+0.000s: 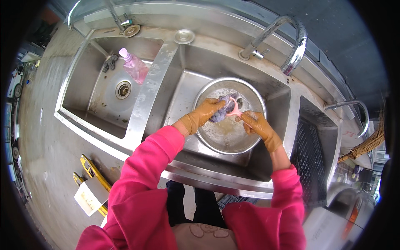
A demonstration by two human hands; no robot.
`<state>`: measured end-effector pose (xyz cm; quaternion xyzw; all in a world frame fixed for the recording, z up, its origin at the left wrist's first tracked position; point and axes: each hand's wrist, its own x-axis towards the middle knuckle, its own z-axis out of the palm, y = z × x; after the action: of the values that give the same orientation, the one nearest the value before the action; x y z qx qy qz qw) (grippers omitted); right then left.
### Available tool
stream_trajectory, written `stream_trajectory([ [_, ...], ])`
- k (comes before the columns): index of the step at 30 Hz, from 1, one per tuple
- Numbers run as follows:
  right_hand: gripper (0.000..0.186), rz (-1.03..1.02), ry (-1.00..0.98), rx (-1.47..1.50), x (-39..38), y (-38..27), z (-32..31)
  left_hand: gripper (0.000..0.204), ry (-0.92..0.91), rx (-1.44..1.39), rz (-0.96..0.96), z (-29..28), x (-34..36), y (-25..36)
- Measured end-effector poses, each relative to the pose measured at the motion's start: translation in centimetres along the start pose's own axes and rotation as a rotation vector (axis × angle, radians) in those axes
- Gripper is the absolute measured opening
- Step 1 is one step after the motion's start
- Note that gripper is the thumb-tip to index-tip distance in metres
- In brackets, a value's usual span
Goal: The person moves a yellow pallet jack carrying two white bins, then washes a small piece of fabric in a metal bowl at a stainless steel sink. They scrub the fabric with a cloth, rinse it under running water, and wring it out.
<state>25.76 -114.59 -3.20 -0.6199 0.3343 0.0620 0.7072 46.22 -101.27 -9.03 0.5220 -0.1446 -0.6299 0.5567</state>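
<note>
In the middle sink basin (175, 100), a round metal bowl (229, 141) holds cloudy, sudsy water. My left hand (202, 112), in a tan rubber glove, is closed on a greyish-purple cloth (218, 116) over the bowl. My right hand (256, 127), gloved alike, grips the handle of a pink tool (234, 109), whose curved head lies against the cloth.
Chrome taps (298, 50) rise behind the basins. The left basin (75, 91) holds a pink pump bottle (134, 68) and a grey wad (109, 62). A dark perforated mat (308, 158) is in the right basin. A straw broom (362, 146) leans rightward; yellow equipment (93, 166) stands lower left.
</note>
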Motion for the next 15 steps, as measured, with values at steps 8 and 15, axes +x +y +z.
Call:
stream_trajectory([
  [8, 0.035, -0.074, 0.187, 0.085, 1.6, 1.1, -0.4, 0.034, -0.121, -0.258, -0.073, 0.8, -1.6, 0.9],
  [15, 0.047, -0.659, 0.579, -0.925, 3.6, 2.3, 3.8, 0.029, 0.187, -0.274, -0.078, 4.3, 0.4, -0.5],
])
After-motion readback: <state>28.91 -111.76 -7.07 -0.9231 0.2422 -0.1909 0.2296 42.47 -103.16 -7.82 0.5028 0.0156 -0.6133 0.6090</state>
